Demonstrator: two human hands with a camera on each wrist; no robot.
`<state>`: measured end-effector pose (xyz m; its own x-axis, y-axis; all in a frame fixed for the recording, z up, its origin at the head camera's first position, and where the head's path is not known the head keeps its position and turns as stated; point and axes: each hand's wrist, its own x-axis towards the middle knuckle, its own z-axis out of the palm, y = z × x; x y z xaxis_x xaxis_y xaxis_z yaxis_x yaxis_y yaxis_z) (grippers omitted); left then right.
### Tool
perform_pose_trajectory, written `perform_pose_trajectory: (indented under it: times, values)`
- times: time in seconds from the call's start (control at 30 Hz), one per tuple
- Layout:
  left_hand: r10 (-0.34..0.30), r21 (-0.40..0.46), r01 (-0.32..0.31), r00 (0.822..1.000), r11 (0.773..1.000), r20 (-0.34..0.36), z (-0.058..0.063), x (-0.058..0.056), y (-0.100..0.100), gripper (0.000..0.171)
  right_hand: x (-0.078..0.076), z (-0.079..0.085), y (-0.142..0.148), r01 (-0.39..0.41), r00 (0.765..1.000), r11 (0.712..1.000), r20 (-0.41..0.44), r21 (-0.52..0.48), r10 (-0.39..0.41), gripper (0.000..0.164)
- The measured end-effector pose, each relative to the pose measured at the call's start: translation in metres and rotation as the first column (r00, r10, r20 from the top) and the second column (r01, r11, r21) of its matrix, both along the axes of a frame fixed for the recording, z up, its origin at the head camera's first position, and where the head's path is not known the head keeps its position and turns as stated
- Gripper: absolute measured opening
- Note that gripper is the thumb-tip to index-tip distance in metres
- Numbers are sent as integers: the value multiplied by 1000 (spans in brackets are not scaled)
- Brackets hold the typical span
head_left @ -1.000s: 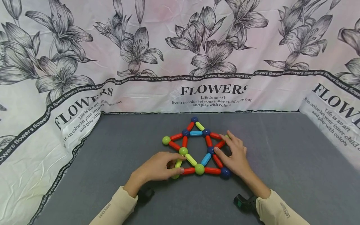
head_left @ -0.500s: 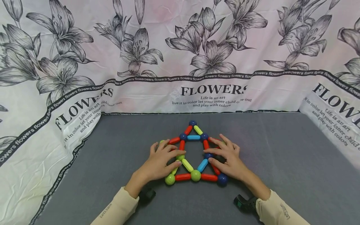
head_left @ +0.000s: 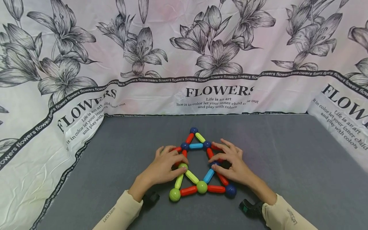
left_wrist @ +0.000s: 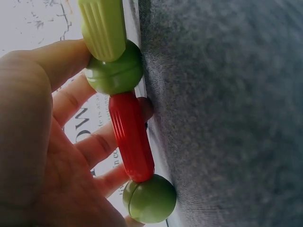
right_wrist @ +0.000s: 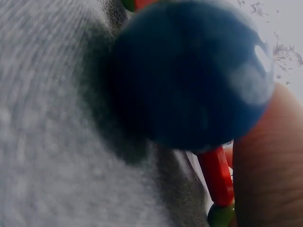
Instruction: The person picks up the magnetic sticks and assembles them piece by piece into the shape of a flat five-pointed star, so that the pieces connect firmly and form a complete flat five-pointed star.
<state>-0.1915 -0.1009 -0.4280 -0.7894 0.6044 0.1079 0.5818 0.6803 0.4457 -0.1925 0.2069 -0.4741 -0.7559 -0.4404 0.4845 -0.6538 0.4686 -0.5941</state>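
A star-shaped figure of magnetic rods and balls (head_left: 196,146) lies flat on the grey table in the head view. My left hand (head_left: 162,164) pinches it at a green ball (head_left: 183,166) on its left side; the thumb touches that ball in the left wrist view, the other fingers reaching behind a red rod (left_wrist: 132,137). On the opposite side, my right hand (head_left: 234,163) holds the figure with thumb and fingers around a dark blue inner ball, mostly covered. A large dark blue ball (right_wrist: 189,75) fills much of the right wrist view. Both hands hide the star's outer side points.
The grey tabletop (head_left: 129,137) extends around the figure. Behind it and along the sides hangs a white flower-printed cloth (head_left: 161,99). A dark wrist device (head_left: 250,206) shows by the right sleeve, and another by the left.
The star figure has slid toward the person. My left hand has shifted from the near left corner up to the left-side green ball, and the right fingers have closed around the inner blue ball.
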Motion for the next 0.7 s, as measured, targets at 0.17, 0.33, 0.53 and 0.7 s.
perform_pose_trajectory:
  times: [0.17,0.33,0.53,0.7]
  values:
    - [5,8,-5,1000,1000,-7,-2,0,-1,9,0,0,0,14,1000,1000,-11,-9,-14,20]
    - [10,7,-10,1000,1000,-17,-3,-1,-2,10,0,0,0,14,1000,1000,-8,-19,-14,21]
    - [2,11,-2,1000,1000,-6,-3,-2,-3,11,0,-2,0,13,1000,1000,-15,-23,-13,21]
    - [-9,26,9,1000,1000,13,-3,-2,-5,15,-1,-1,0,38,999,998,-18,-44,-39,30]
